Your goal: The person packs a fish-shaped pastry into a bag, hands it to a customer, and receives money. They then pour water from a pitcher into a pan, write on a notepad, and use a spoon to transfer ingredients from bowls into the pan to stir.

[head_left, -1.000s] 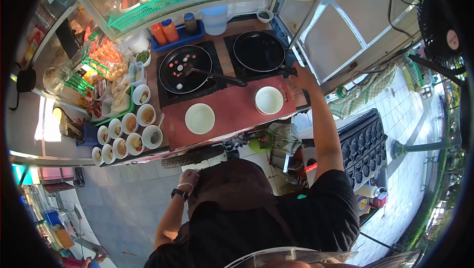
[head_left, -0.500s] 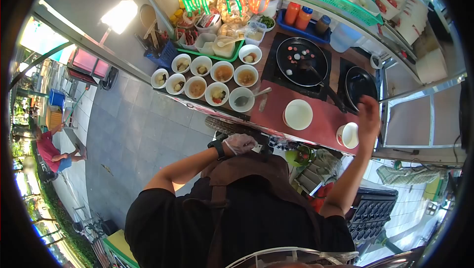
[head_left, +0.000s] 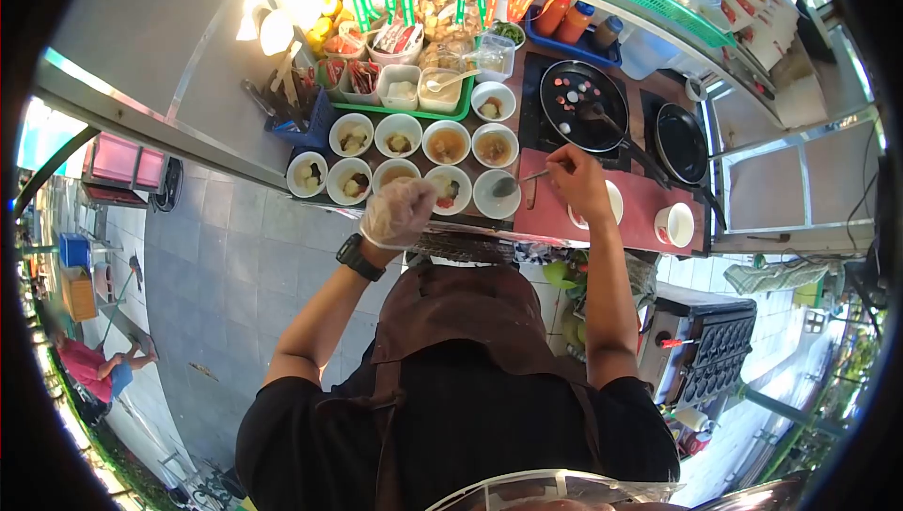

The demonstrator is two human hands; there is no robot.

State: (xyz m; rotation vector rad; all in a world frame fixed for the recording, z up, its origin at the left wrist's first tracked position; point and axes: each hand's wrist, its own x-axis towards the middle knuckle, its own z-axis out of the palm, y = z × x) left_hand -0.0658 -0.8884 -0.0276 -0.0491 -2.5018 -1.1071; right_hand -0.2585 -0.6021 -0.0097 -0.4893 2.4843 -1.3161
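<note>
My left hand [head_left: 400, 213], in a clear plastic glove, hovers at the front row of bowls with its fingers curled together; whatever may be inside them is hidden. It partly covers a bowl of broth [head_left: 395, 173] and sits beside a bowl with pale and red bits [head_left: 449, 191]. My bare right hand [head_left: 578, 183] pinches the handle end of a spoon [head_left: 505, 187], whose dark head rests in a white bowl [head_left: 493, 205] at the row's right end. Behind that hand, a large white paper tub [head_left: 613, 200] is partly hidden.
Several filled bowls [head_left: 352, 135] stand on the counter's left. A frying pan [head_left: 583, 106] with small pink and white pieces sits on a stove, beside a second pan [head_left: 682, 144]. Right of my hand is a smaller paper cup [head_left: 674, 225]. Ingredient tubs fill a green tray [head_left: 458, 114].
My left hand has risen from near my waist to the bowls. My right hand has come left from beside the second pan to the spoon handle. The view has shifted.
</note>
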